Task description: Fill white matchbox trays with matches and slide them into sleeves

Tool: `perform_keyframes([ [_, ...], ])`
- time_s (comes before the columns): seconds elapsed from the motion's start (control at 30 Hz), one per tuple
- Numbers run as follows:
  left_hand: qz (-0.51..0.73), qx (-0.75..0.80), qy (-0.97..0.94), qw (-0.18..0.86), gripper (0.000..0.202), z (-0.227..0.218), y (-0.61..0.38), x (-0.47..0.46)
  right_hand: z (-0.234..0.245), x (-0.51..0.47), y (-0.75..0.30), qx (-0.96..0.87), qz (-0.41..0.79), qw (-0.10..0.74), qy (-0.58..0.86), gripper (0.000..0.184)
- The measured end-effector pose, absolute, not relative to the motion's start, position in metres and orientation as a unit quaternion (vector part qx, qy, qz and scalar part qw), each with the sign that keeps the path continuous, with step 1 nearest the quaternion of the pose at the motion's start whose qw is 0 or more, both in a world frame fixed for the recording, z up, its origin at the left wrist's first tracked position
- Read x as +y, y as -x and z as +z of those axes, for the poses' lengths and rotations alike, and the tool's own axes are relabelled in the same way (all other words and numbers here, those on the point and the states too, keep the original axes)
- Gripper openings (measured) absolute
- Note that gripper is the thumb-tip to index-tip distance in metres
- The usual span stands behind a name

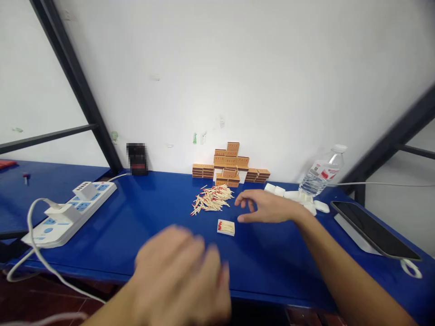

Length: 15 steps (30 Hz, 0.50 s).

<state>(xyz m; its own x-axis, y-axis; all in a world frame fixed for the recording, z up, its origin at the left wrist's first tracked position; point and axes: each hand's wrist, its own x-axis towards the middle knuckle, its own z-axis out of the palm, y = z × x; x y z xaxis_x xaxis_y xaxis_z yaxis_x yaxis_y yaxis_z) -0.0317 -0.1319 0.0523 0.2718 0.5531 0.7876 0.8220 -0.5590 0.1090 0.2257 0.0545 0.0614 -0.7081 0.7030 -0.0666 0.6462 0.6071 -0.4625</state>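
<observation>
A small white matchbox tray [226,232] lies on the blue table, partly filled with red-tipped matches [226,226]. Behind it spreads a loose heap of matches [213,198]. My right hand [260,206] hovers just right of the tray and heap, its thumb and fingers apart and nothing between them. In the foreground, my left hand [183,271] is smeared by motion above the table's front edge, so its fingers cannot be read clearly. Orange-brown matchboxes [231,160] stand stacked against the wall behind the heap.
At left lies a white power strip [73,215] with plugs and a white cable. A black object [137,159] stands by the wall. White empty-looking trays [292,195], a tilted water bottle [321,172] and a tablet-like dark device [374,228] occupy the right side.
</observation>
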Motion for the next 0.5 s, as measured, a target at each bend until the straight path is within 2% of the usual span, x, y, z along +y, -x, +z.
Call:
perform_keyframes([
  [0.07,-0.463,-0.474,0.745,0.079,0.022,0.065,0.034,-0.069,0.038,0.049,-0.219,-0.899,0.22,0.04,0.376,0.064],
  [0.13,-0.512,-0.512,0.69,-0.013,0.034,0.077,0.039,-0.006,0.026,0.04,-0.214,-0.905,0.218,0.019,0.364,0.069],
  [0.17,-0.527,-0.526,0.665,-0.05,0.039,0.08,0.041,0.02,0.023,0.036,-0.212,-0.907,0.213,0.016,0.362,0.065],
  [0.23,-0.517,-0.524,0.675,-0.044,0.043,0.081,0.042,0.054,0.021,0.031,-0.208,-0.912,0.201,0.024,0.357,0.047],
  [0.33,-0.419,-0.467,0.774,-0.081,0.036,0.064,0.035,0.061,0.017,0.034,-0.205,-0.918,0.206,0.054,0.335,0.024],
  [0.43,-0.316,-0.402,0.853,-0.102,0.039,0.032,0.027,0.039,0.011,0.041,-0.208,-0.916,0.223,0.09,0.32,0.022],
  [0.5,-0.245,-0.371,0.893,-0.071,0.044,0.012,0.028,0.026,0.008,0.044,-0.21,-0.914,0.232,0.112,0.314,0.021],
])
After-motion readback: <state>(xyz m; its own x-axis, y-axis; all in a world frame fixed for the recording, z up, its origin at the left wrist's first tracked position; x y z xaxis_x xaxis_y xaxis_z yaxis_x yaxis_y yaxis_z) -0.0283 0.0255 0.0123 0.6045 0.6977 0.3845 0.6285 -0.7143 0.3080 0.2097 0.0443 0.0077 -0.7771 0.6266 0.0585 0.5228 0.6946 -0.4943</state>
